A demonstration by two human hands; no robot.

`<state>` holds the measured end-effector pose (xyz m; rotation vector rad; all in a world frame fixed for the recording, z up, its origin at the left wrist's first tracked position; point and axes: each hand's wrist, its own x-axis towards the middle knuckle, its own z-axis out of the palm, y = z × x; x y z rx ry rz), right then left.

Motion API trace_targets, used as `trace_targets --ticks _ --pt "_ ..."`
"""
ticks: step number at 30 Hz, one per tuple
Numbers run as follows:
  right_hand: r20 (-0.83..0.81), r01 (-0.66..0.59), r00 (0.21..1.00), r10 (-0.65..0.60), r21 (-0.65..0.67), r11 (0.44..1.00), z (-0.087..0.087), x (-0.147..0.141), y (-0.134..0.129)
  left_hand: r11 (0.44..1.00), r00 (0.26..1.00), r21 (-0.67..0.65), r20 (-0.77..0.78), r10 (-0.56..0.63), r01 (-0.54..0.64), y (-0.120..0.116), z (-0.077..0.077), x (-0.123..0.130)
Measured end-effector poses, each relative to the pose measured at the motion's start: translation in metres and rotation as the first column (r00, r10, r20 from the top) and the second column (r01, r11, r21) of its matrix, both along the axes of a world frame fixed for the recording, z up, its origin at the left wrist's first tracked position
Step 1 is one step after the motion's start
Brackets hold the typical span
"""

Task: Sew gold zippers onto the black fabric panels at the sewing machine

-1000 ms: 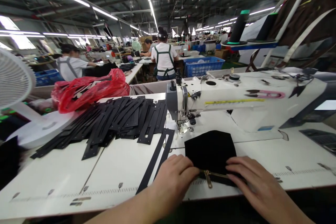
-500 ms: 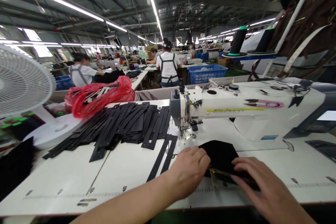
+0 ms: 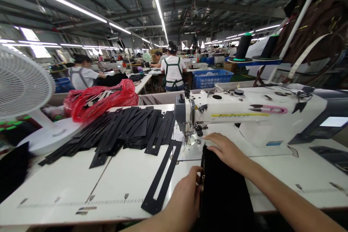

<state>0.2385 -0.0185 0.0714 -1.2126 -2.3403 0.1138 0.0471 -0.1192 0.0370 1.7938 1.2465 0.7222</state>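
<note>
A black fabric piece (image 3: 224,192) with a zipper (image 3: 202,177) along its left edge lies lengthwise before me, its far end close to the sewing machine (image 3: 228,110). My left hand (image 3: 186,194) is closed on that zipper edge, thumb and fingers at the metal pull; some fingertips are hidden by the cloth. Over the far corner reaches my right hand (image 3: 227,150), fingers stretched toward the presser foot (image 3: 189,140) and thumb apart from them, lying against the fabric. Left of the cloth is a flat black strip frame (image 3: 152,192) with a long slot.
Many similar black slotted strips (image 3: 130,127) are heaped on the white table (image 3: 116,185). Behind them sits a red plastic bag (image 3: 108,98), with a white fan (image 3: 24,83) at left. Pink-handled snips (image 3: 272,109) rest on the machine arm. Co-workers (image 3: 173,69) are farther back.
The black fabric has turned from crosswise to lengthwise, zipper edge now left. My right hand has moved forward toward the presser foot; my left has come back and down. The slotted strip is uncovered.
</note>
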Motion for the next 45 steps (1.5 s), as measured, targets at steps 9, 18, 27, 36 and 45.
trace_targets --ticks 9,18,27,36,45 --pt "0.14 0.572 0.82 -0.555 -0.158 0.805 -0.048 0.039 -0.088 0.992 0.968 0.121 -0.252 -0.001 0.032 0.013 -0.008 -0.017" --pt "-0.015 0.561 0.827 -0.561 0.077 0.824 -0.057 0.022 -0.098 0.981 0.867 0.173 -0.499 0.005 0.094 0.015 -0.008 -0.008" --pt "-0.101 0.645 0.75 -0.654 -0.107 0.756 -0.049 0.028 -0.085 0.992 0.786 0.103 -0.618 0.003 0.077 0.017 0.008 -0.005" --pt "-0.113 0.553 0.824 -0.556 -0.057 0.831 -0.057 0.025 -0.078 0.837 0.732 0.226 -0.627 -0.267 0.499 0.07 0.008 -0.035" --pt "0.247 0.498 0.802 -0.543 0.223 0.838 -0.057 0.03 -0.08 0.86 0.73 0.255 -0.66 -0.18 0.442 0.067 -0.001 -0.031"
